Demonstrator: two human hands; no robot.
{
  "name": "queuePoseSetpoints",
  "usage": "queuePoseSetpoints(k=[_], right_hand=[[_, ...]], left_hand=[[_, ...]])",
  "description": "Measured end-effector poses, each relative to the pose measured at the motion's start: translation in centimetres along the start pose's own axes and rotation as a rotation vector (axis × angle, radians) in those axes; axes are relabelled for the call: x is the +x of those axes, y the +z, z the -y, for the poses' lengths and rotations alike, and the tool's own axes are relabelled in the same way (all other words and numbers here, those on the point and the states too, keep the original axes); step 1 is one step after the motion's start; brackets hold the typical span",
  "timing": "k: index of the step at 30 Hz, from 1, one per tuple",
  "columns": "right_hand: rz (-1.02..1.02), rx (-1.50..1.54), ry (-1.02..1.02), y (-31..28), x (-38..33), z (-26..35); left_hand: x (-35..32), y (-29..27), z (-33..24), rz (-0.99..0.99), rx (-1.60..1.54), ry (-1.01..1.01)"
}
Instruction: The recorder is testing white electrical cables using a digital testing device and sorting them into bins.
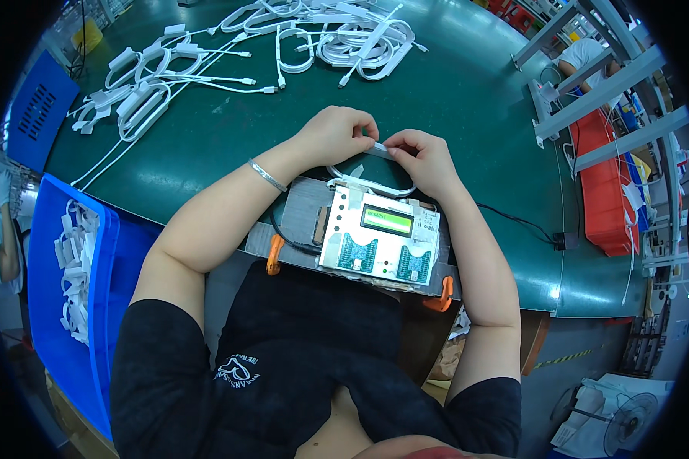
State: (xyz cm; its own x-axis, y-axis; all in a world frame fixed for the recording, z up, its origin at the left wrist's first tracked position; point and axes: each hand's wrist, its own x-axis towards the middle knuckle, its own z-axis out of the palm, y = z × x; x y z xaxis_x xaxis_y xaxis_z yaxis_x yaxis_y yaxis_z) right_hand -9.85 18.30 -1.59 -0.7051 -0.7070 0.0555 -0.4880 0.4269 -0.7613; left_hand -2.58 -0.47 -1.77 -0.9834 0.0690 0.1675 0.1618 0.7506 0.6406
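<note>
White cable [371,186], coiled into a flat oval loop, lies at the near edge of the green table [467,99], just beyond the far side of a small tester box [380,241]. Both hands meet over the top of the loop. The left hand [335,135] is curled nearly closed, its fingertips pinched on the left end of a short white strip [377,148] that sits at the upper part of the coil. The right hand [421,157] is likewise curled, thumb and forefinger gripping the other end of the same strip, so the two hands almost touch. A thin metal bracelet [268,175] circles the left wrist.

The tester box has a lit green display [386,221] and two blue sockets on its face, and it rests on a grey board held to the near edge of the table by orange clamps [274,255]. A black lead [513,220] runs from the box toward the right side of the table.

Toward the far left of the table lie many more coiled white cables [142,103], and another heap [344,38] sits at the far edge, near its middle. Off the left edge of the table stands a blue bin [103,252] holding white paper strips [75,268]. Beyond the right edge of the table stands a red crate [606,187] under a grey metal frame.
</note>
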Motion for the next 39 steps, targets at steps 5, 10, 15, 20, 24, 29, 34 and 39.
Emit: queuePoseSetpoints(k=[5, 10, 15, 20, 24, 29, 34, 39], right_hand=[[-0.035, -0.342, -0.363, -0.4, -0.6, 0.1], [-0.01, -0.347, -0.376, -0.7, -1.3, 0.1], [-0.188, -0.448, -0.574, -0.6, -1.1, -1.0], [-0.647, -0.287, -0.739, -1.2, -1.2, 1.7], [-0.605, -0.353, -0.627, -1.7, -1.7, 0.9], [-0.455, -0.374, -0.462, -1.1, -2.1, 0.2], [-0.377, -0.375, -0.358, -0.9, -1.8, -0.6], [-0.336, -0.354, -0.32, -0.9, -1.8, -0.6]], left_hand=[[-0.4, -0.4, 0.2, -0.06, 0.201, 0.331], [-1.3, -0.8, 0.2, 0.01, 0.24, 0.403], [-1.3, -2.7, 0.2, 0.111, 0.136, -0.071], [-1.1, -3.2, 1.3, -0.288, -0.832, -0.248], [-0.9, -4.5, 2.0, -0.411, -1.078, -0.2], [-4.0, -5.0, 3.4, 0.057, -0.532, -0.229], [-9.7, -8.2, 6.5, -0.399, 0.211, -0.415], [-17.0, -14.2, 12.5, -0.681, 0.915, -1.012]])
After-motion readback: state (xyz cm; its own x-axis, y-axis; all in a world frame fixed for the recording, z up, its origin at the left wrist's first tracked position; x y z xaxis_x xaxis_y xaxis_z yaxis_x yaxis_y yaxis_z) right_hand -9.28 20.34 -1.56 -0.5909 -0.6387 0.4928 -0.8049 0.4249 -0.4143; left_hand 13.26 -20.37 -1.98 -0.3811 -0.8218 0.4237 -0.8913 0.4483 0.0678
